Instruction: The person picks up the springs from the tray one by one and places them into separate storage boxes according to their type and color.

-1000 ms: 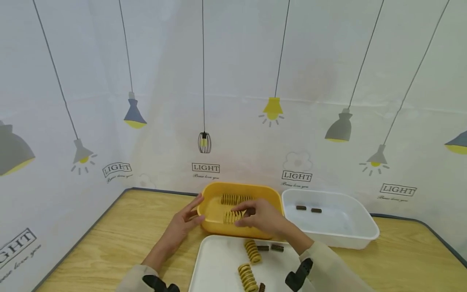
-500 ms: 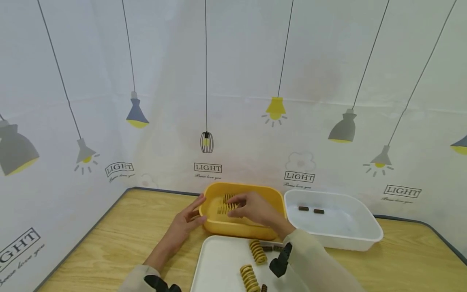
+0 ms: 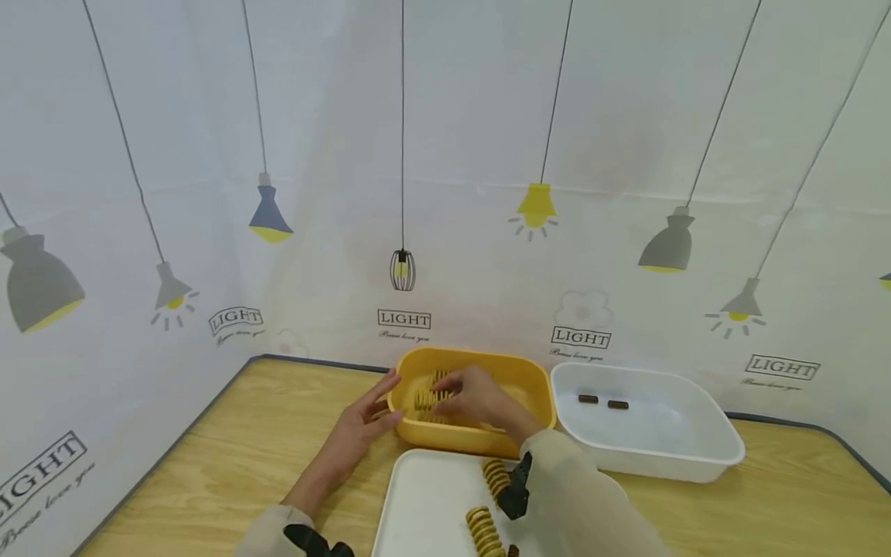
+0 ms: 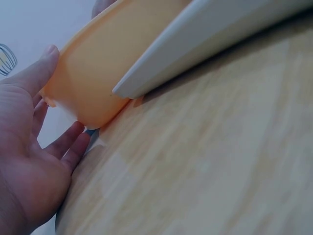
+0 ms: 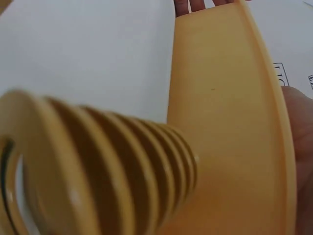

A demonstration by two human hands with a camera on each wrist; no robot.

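Arching over the yellow bin (image 3: pixel 466 440), the right hand (image 3: pixel 475 394) pinches a spring (image 3: pixel 423 401), the left hand (image 3: pixel 357 428) spread against the bin

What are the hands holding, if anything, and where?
In the head view, the right hand appears to pinch a yellow coil spring by its right end; the left hand just touches the yellow bin at its left end.

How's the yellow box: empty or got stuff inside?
Not empty: the head view shows yellow springs inside the yellow box, by the right hand. It blocks part, so I can't tell how many.
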